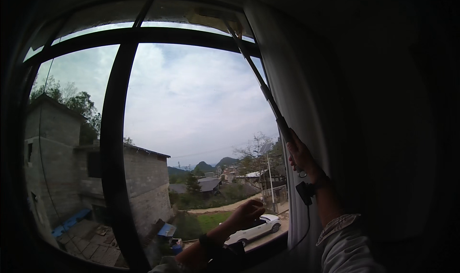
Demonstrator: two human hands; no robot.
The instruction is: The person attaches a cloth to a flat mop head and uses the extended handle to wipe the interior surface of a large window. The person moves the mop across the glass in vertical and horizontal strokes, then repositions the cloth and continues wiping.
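Note:
My right hand [301, 153] grips the lower handle of a dark telescopic pole [266, 91], with a metal ring at its bottom end. The pole slants up and to the left, across the window's crossbar [194, 35], to the upper right pane. Its far end lies in shadow beside a yellowish-brown patch [208, 18]; whether that patch is a tool head or something beyond the glass, I cannot tell. Lower down, my left hand [246, 213] is raised before the large pane with nothing in it, fingers loosely bent and apart. Both wrists wear dark bands.
A pale curtain [298, 75] hangs along the window's right side, close to the pole and my right arm. A thick upright mullion [114, 147] divides the panes. From a device [304, 193] at my right wrist a cable runs down. Outside stand a block building [147, 186] and a white car [257, 228].

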